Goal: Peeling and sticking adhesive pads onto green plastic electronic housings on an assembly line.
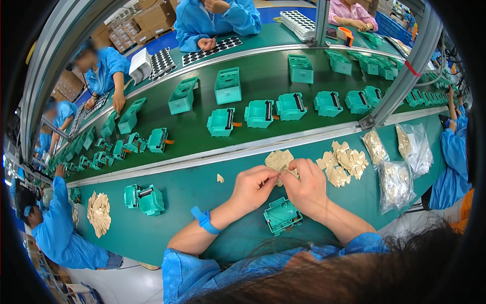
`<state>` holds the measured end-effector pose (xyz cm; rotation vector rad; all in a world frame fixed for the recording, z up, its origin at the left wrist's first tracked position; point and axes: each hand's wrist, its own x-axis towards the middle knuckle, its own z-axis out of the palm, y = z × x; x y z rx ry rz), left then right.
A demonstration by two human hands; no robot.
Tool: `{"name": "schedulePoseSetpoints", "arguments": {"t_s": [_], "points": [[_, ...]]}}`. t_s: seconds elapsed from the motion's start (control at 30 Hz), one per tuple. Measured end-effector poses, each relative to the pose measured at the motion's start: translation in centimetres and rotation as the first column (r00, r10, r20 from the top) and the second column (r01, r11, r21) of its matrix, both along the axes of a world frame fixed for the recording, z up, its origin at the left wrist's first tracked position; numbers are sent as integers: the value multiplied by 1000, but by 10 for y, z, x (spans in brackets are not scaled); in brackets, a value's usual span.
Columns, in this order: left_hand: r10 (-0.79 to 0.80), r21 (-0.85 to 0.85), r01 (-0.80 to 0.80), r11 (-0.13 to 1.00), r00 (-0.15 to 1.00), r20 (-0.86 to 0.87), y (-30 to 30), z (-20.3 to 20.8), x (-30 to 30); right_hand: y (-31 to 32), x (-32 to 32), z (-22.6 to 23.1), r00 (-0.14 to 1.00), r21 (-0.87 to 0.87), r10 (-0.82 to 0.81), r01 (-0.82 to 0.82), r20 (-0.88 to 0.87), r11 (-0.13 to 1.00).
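My left hand (255, 186) and my right hand (305, 186) meet with fingertips pinched together over the bench. Between them is a small beige paper-like piece (289, 173), mostly hidden by the fingers. Just beyond the fingertips lies a small heap of similar beige pieces (277, 158). A teal plastic housing (281, 215) rests on the green bench top below my hands, close to my right wrist. A blue band (205, 220) circles my left wrist.
Beige pieces (349, 161) and clear bags (396, 185) lie right; another beige pile (98, 214) and two teal housings (150, 199) sit left. Beyond a metal rail (202, 158), a green conveyor (202, 143) carries rows of teal parts. Metal posts (400, 88) and co-workers surround the line.
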<state>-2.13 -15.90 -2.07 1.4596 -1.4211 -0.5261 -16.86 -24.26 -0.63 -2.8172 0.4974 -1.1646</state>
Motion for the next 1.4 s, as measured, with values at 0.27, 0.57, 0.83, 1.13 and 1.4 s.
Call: {"name": "schedulePoseSetpoints", "arguments": {"t_s": [0.27, 0.57, 0.83, 1.13, 1.4], "points": [[43, -145, 1, 989, 951, 306, 2, 7, -5, 1, -1, -6, 990, 109, 134, -139, 50, 984], [-109, -17, 114, 993, 881, -460, -2, -13, -7, -34, -45, -17, 976, 776, -105, -83, 189, 626], [-10, 132, 196, 972, 592, -806, -4, -7, -20, -46, -83, -14, 858, 79, -467, 492, -214, 867], [-52, 95, 265, 960, 500, -865, 0, -4, -35, -3, -49, -4, 988, 886, 33, -151, 152, 439], [-52, 43, 228, 973, 394, -918, -3, -3, -39, 7, -39, -3, 976, 458, 3, -105, 219, 883]]}}
